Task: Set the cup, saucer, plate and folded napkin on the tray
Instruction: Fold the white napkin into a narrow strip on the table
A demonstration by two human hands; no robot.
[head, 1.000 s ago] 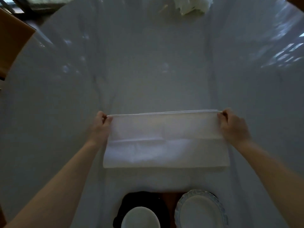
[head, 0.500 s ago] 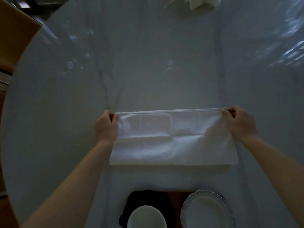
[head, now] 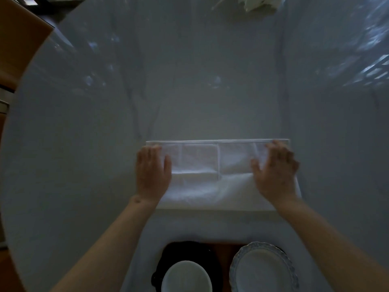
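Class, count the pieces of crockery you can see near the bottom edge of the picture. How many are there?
2: a white round cup at bottom centre, and a white scallop-rimmed plate to its right. Both are cut off by the frame; more may be hidden.

The scene is dim and bluish. Window glare streaks the glossy tabletop [head: 210, 70] at upper right, where reflections smear (motion blur, seemingly). Wide-angle distortion bows the table's edges. The white napkin [head: 210, 182] is the brightest area; detail is soft throughout.

**Pinch released, palms flat**

Earlier pinched the far corners of the napkin [head: 210, 175]; now left hand [head: 151, 173] and right hand [head: 275, 173] opened, laid flat on its two ends, fingers spread, pressing the cloth down.
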